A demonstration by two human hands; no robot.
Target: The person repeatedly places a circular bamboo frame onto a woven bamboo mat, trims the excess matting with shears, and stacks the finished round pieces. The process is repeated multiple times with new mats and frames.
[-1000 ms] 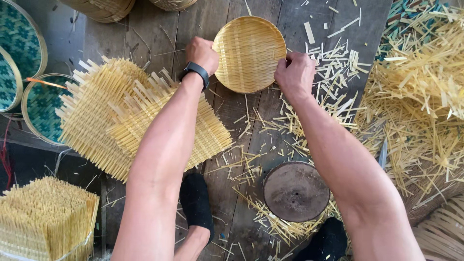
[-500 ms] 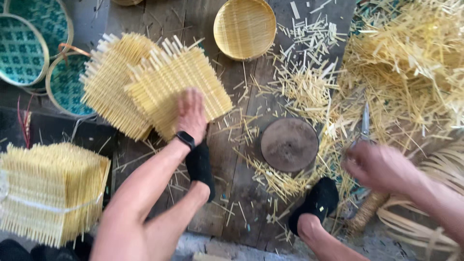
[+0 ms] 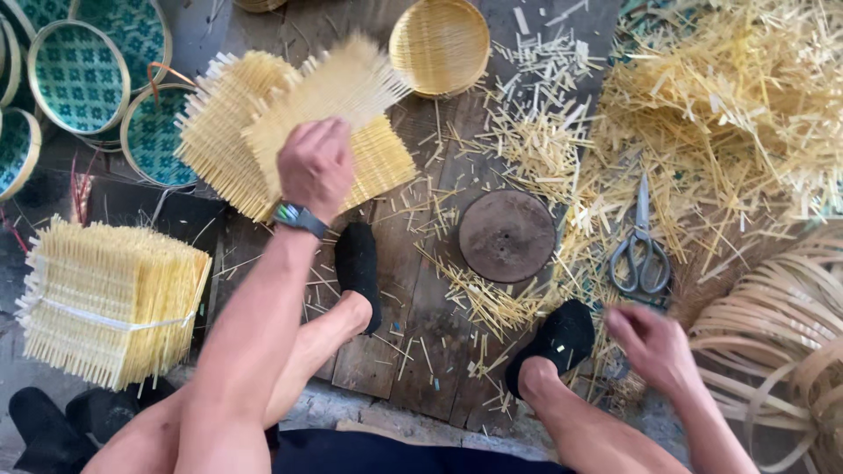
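My left hand [image 3: 314, 167] grips a square woven bamboo mat [image 3: 338, 92] and lifts it off a loose pile of similar mats [image 3: 230, 132] on the wooden floor. A dark watch sits on that wrist. My right hand [image 3: 652, 344] hovers low at the right, fingers loosely curled and holding nothing, just below a pair of grey scissors [image 3: 639, 254] lying among bamboo trimmings. A finished round woven bamboo tray [image 3: 439, 46] lies at the top centre. A dark round disc [image 3: 507, 235] rests between my feet in black socks.
A tied stack of woven mats [image 3: 105, 303] stands at the left. Several green-patterned round trays [image 3: 79, 75] lie at the top left. A large heap of bamboo offcuts [image 3: 729, 105] fills the top right, and coiled bamboo hoops [image 3: 773, 333] sit at the right.
Both hands left the round tray at the top. My left hand came onto the mat pile and took hold of the top mat; my right hand swung down to the right near the scissors.
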